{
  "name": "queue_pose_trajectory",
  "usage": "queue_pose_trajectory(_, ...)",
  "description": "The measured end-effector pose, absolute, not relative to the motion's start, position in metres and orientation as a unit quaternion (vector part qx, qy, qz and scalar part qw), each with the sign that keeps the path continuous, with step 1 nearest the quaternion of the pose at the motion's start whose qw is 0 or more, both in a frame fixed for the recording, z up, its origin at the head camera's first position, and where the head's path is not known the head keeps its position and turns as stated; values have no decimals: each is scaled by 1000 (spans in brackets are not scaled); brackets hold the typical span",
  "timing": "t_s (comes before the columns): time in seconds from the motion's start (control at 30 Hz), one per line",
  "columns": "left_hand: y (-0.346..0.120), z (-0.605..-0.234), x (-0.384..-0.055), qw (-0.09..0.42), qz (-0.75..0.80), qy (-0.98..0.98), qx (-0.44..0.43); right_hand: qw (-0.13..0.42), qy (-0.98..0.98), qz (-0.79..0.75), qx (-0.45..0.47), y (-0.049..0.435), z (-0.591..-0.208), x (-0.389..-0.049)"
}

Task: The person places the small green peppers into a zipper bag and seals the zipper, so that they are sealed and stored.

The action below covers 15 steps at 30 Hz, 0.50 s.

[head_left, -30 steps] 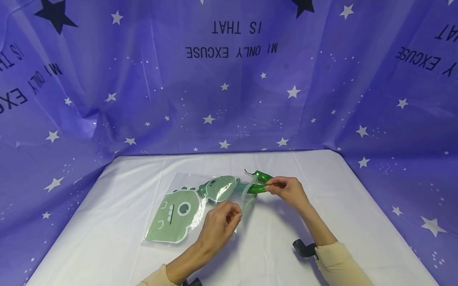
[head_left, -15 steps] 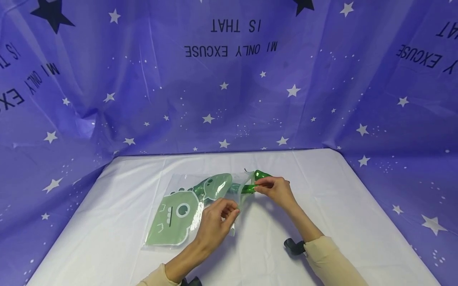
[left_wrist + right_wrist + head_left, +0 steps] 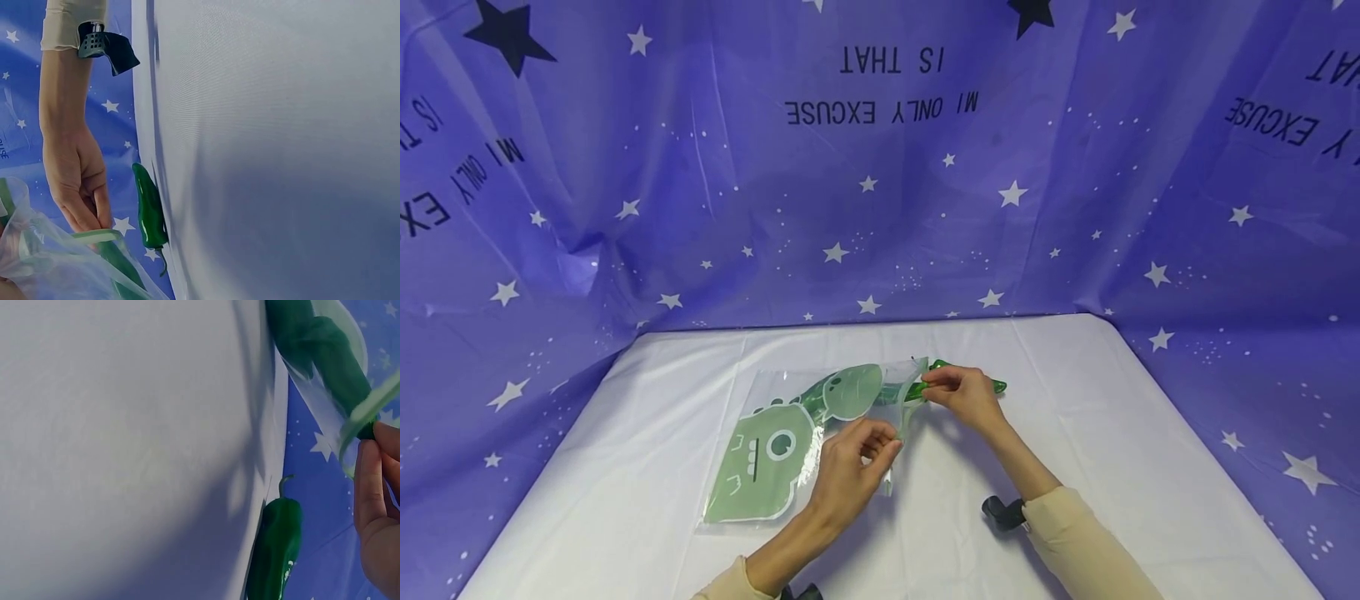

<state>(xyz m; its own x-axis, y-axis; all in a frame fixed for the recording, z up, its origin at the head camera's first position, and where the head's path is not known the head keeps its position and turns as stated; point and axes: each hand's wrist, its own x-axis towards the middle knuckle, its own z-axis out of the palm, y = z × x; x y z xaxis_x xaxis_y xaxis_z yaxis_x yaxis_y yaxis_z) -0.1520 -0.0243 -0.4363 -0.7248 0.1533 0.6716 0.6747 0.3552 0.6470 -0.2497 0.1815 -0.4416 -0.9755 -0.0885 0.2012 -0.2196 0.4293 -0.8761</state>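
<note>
A clear plastic bag (image 3: 762,458) printed with pale green dinosaurs lies towards the left, its green-edged mouth facing right. My left hand (image 3: 852,467) pinches the near edge of that mouth between thumb and index finger. Between the fingertips of my right hand (image 3: 967,397) is the tip of a green chili pepper (image 3: 914,392), most of its length inside the bag. Another green pepper (image 3: 290,331) shows through the plastic beside it in the right wrist view. Behind my right hand, a loose chili pepper (image 3: 150,206) with a thin stem lies on the table, partly hidden in the head view.
A white cloth (image 3: 1120,450) covers the table. Purple sheeting (image 3: 880,208) with stars and lettering hangs along the back and both sides. Dark camera mounts (image 3: 1002,513) stick out from both wrists.
My right hand has moved left, pushing the pepper further into the bag. More of the loose pepper shows right of that hand. My left hand keeps hold of the bag's mouth, nearly still.
</note>
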Motion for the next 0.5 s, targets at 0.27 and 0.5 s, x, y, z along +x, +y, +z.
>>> queue_pose_trajectory(0.27,-23,-435,-151,281,-521,-761,-266,76,-861,493,96,169,-445,-253)
queue_pose_trajectory(0.5,-20,-413,-142,292,-539,-750,-250,93,-876,461,105,176,-439,-254)
